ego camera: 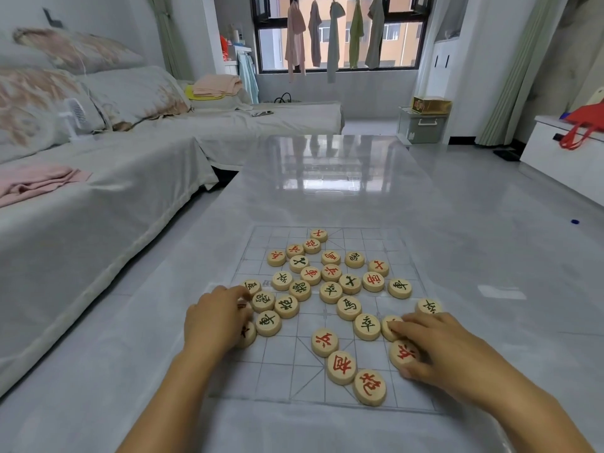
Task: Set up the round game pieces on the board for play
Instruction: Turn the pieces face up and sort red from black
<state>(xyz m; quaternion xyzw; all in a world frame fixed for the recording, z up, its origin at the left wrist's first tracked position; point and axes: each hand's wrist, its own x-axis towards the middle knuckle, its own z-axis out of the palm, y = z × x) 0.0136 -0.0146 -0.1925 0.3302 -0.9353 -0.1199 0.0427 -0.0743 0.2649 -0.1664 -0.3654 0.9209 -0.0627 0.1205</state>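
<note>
A clear plastic board (287, 371) with a printed grid lies on the glossy table. Several round wooden pieces with red or black characters lie scattered across it, most in a loose cluster (327, 276) at its middle. My left hand (212, 318) lies over pieces at the board's left edge, partly hiding two of them (246, 335). My right hand (438, 348) rests on the right side, fingertips on one piece (390, 328) and thumb against a red-marked piece (403, 353). Three red pieces (341, 367) lie in a diagonal line near the front.
The table (327, 178) stretches away beyond the board, its far half bare and reflective. A covered sofa (98, 197) runs along the left with cushions and folded cloth. A white cabinet (562, 158) with a red bag stands at the right.
</note>
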